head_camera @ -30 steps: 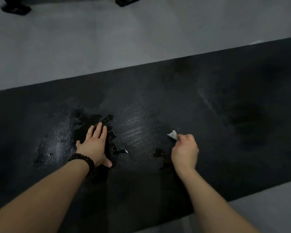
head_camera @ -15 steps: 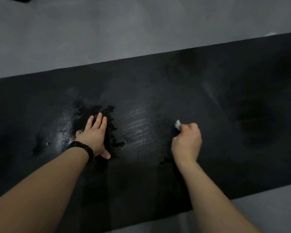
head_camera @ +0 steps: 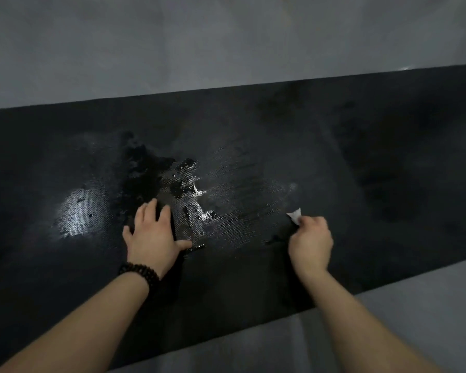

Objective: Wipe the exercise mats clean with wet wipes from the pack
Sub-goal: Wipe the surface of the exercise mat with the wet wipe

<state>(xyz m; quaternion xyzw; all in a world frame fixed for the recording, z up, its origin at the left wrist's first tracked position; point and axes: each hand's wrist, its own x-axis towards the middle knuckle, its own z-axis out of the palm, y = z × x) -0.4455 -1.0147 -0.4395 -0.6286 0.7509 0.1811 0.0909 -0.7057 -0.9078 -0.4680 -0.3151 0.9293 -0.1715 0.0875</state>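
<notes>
2 hands on the black mat (head_camera: 388, 162); since 0.5 s ago the view shifted, wet glare patch left of the left hand (head_camera: 152, 236) now brighter, hands barely moved. Left hand flat, fingers straight and slightly apart, pressing the mat, bead bracelet (head_camera: 140, 273) on wrist. Right hand (head_camera: 311, 242) curled, fingers clamped on a white wipe (head_camera: 295, 215) touching the mat. Wet streaks between the hands. Grey floor (head_camera: 199, 44) around the mat.

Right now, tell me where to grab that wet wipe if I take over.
Take the white corner of the wet wipe that pokes out beyond the right hand, pinching from the far side. The rest is bunched inside the curled fingers, low on the black mat.
</notes>
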